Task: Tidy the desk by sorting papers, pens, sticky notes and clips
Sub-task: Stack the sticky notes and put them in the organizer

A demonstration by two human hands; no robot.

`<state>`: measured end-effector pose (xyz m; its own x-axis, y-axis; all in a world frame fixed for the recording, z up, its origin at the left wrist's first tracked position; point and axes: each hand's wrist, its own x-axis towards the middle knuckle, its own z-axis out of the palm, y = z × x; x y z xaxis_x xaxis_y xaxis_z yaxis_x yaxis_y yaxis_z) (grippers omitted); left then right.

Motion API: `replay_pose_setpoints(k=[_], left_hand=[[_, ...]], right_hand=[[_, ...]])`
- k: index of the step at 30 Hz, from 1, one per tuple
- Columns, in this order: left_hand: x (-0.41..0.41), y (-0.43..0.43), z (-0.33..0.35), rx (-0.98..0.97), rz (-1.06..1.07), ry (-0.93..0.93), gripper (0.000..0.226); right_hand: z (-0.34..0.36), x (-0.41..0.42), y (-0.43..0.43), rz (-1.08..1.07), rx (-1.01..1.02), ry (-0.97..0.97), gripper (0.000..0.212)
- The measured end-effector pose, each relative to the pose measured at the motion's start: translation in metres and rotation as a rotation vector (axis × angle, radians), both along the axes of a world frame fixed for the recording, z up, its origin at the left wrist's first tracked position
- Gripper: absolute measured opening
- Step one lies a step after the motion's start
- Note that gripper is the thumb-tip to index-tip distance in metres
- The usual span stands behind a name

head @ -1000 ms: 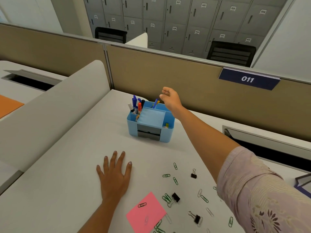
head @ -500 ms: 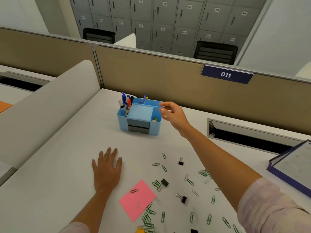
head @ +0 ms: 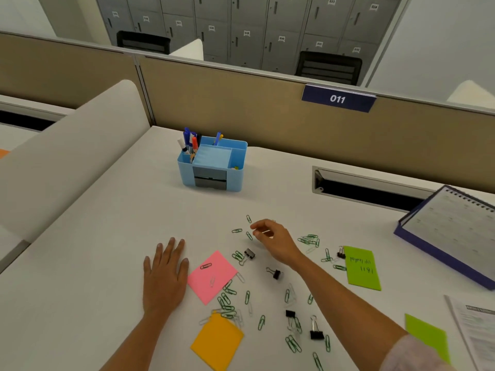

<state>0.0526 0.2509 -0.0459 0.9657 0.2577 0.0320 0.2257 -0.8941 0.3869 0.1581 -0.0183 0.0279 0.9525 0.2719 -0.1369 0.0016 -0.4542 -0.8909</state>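
Note:
My left hand (head: 164, 277) lies flat on the white desk (head: 88, 263), fingers straight, just left of a pink sticky note (head: 211, 277). Over the scattered green paper clips (head: 227, 303), my right hand (head: 272, 243) hovers with curled fingers and thumb and forefinger close together; whether they pinch a clip is unclear. Black binder clips (head: 274, 273) lie among the paper clips. A blue desk organiser (head: 213, 166) stands further back with pens (head: 190, 142) upright in its left compartment. An orange sticky note (head: 217, 341) and green sticky notes (head: 361, 269) lie near the front.
A spiral calendar on a dark blue folder (head: 450, 231) sits at the right, printed papers (head: 474, 336) at the front right. A cable slot (head: 367, 188) opens in the desk behind. A tan partition (head: 241, 108) closes the back, a pale divider (head: 67, 162) the left.
My right hand has pulled back from the organiser and come down to the paper clips in the middle of the desk. The view tilted down; my left hand stayed flat.

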Motion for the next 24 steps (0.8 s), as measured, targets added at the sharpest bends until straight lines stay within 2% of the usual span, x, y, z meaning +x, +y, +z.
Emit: replay_pose_setpoints(k=[5, 9, 16, 18, 24], left_hand=[[-0.025, -0.007, -0.001, -0.004, 0.001, -0.004, 0.063], [-0.042, -0.013, -0.001, -0.004, 0.004, -0.009, 0.062], [-0.062, -0.023, 0.0, 0.025, -0.003, -0.001, 0.065], [-0.065, -0.026, 0.001, 0.029, -0.006, -0.002, 0.067], [-0.065, -0.027, 0.002, 0.045, -0.012, -0.005, 0.068]], right_hand=[[-0.018, -0.051, -0.008, -0.048, 0.033, 0.005, 0.022], [-0.032, -0.094, -0.03, -0.085, -0.021, -0.107, 0.023], [-0.047, -0.16, -0.083, -0.139, -0.247, -0.298, 0.025], [-0.051, -0.178, -0.097, -0.135, -0.32, -0.342, 0.034], [-0.058, -0.22, -0.131, -0.129, -0.484, -0.3, 0.05]])
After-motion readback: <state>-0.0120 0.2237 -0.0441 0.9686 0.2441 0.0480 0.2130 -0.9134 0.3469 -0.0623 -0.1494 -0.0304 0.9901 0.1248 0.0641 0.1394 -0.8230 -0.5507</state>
